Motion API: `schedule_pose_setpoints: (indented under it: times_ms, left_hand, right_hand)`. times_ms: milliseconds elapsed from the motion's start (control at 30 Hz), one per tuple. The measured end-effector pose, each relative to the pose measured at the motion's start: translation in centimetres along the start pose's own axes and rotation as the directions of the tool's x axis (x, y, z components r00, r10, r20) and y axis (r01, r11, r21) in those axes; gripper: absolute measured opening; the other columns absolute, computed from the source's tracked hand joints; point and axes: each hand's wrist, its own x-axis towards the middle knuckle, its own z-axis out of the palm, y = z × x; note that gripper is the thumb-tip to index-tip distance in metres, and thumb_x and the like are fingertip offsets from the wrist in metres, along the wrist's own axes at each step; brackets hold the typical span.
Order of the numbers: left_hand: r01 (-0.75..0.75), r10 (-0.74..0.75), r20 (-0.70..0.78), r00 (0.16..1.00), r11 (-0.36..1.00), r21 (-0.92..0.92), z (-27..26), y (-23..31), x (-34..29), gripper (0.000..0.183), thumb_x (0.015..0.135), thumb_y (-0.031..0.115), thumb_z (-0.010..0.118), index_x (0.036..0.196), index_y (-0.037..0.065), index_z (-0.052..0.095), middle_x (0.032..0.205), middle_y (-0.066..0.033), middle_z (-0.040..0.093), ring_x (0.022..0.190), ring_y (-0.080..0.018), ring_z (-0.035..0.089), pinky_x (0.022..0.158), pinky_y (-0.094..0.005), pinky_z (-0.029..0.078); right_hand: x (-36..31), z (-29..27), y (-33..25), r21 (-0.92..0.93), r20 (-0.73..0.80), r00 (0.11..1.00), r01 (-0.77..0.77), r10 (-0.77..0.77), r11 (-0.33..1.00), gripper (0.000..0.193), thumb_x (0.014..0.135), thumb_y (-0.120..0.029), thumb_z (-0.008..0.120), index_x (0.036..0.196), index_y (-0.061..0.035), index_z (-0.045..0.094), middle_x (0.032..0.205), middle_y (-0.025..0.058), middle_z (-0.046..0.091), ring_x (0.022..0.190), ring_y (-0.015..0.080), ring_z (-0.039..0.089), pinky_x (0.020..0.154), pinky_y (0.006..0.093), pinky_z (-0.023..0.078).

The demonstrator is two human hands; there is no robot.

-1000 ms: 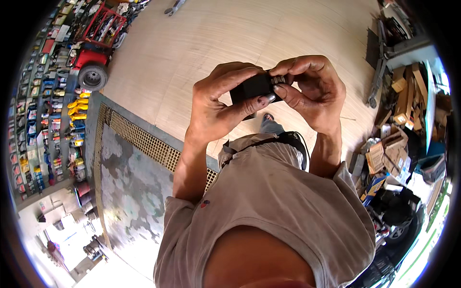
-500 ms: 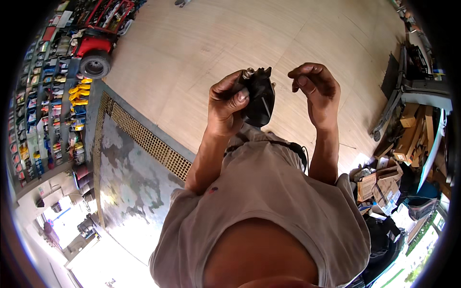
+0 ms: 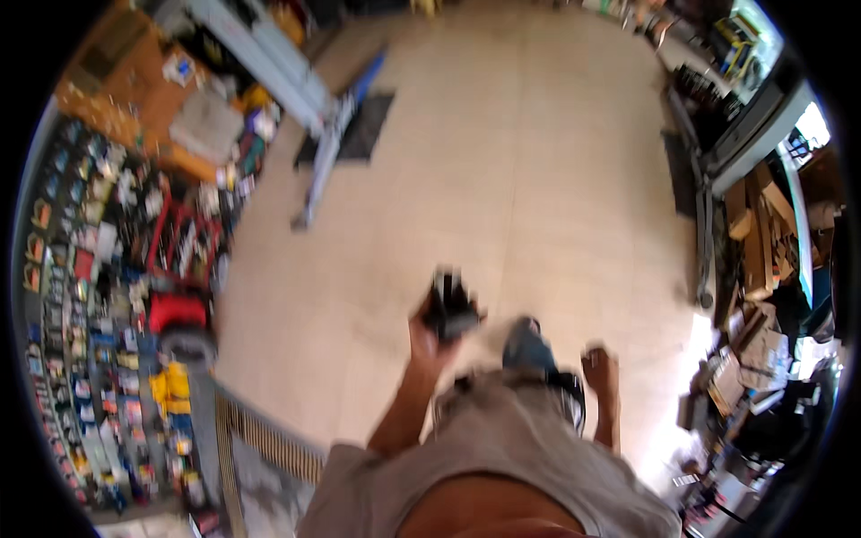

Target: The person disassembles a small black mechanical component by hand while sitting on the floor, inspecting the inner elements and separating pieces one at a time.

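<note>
The left hand (image 3: 428, 343) grips the black part (image 3: 451, 307) above the floor (image 3: 538, 179). Right hand (image 3: 601, 368), near right: blurred; grip cannot be determined.

Black, broken by greyer patches, is shown on the held part (image 3: 450, 309), its finer markings being lost to blur. The shirt (image 3: 511, 426) is coloured a dull grey-brown, and faded blue is seen on the trouser leg (image 3: 527, 348). The floor (image 3: 448, 179) is toned pale beige and crossed by faint lines. At the left, red is carried by the cart (image 3: 178, 312), dark grey by the tyre (image 3: 190, 348) and bright yellow by the hanging items (image 3: 170, 392). The grating (image 3: 278, 450) is striped in tan and dark. Light grey-blue is worn by the lift post (image 3: 269, 67), black by the mat (image 3: 369, 134), and brown by the cardboard (image 3: 762, 359).
</note>
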Motion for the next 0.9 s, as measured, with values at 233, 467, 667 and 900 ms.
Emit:
schedule_pose_setpoints:
  times_ms: [233, 467, 667, 900]
  left_hand:
    - [-0.012, 0.007, -0.175, 0.984, 1.0, -0.029, -1.9, 5.1, 14.4, 0.045, 0.101, 0.047, 0.051, 0.117, 0.008, 0.068, 0.106, -0.0136, 0.07, 0.103, -0.0323, 0.066, 0.098, -0.0511, 0.052]
    - [-0.502, 0.472, 0.179, 0.863, 0.837, 0.216, 2.8, 13.9, 25.3, 0.074, 0.08, 0.045, 0.081, 0.14, 0.014, 0.052, 0.133, -0.0158, 0.06, 0.131, -0.036, 0.05, 0.118, -0.0602, 0.033]
    - [-0.607, 0.623, 0.062, 0.78, 0.727, 0.321, 8.8, 21.9, 35.6, 0.047, 0.101, 0.04, 0.059, 0.135, 0.009, 0.053, 0.125, -0.0135, 0.064, 0.119, -0.0306, 0.06, 0.111, -0.0649, 0.039]
    - [-0.431, 0.655, -0.026, 0.755, 0.526, 0.733, 5.9, 25.4, 51.8, 0.034, 0.1, 0.02, 0.064, 0.127, 0.001, 0.055, 0.112, -0.0124, 0.066, 0.102, -0.022, 0.064, 0.09, -0.0379, 0.054]
  right_hand:
    - [15.3, 2.9, -3.3, 0.026, 0.089, 0.97, -0.23, 0.227, 0.973, 0.022, 0.084, -0.018, 0.065, 0.099, -0.0053, 0.074, 0.095, 0.0258, 0.071, 0.092, 0.0432, 0.07, 0.082, 0.0497, 0.056]
    - [42.7, -0.3, -17.6, 0.193, -0.05, 0.942, 0.334, -0.331, 0.923, 0.013, 0.087, -0.012, 0.063, 0.095, -0.0024, 0.068, 0.089, 0.0224, 0.07, 0.085, 0.0432, 0.068, 0.075, 0.0494, 0.055]
    - [57.9, -1.0, -34.7, 0.487, -0.113, 0.864, 0.479, -0.491, 0.73, 0.013, 0.089, -0.01, 0.066, 0.099, -0.003, 0.07, 0.092, 0.0204, 0.072, 0.084, 0.0392, 0.07, 0.073, 0.0423, 0.057]
    - [63.4, 2.6, -46.6, 0.775, 0.185, 0.733, 0.3, -0.655, 0.556, 0.067, 0.088, -0.033, 0.079, 0.141, -0.0033, 0.05, 0.135, 0.0176, 0.058, 0.11, 0.0295, 0.065, 0.08, 0.037, 0.059]
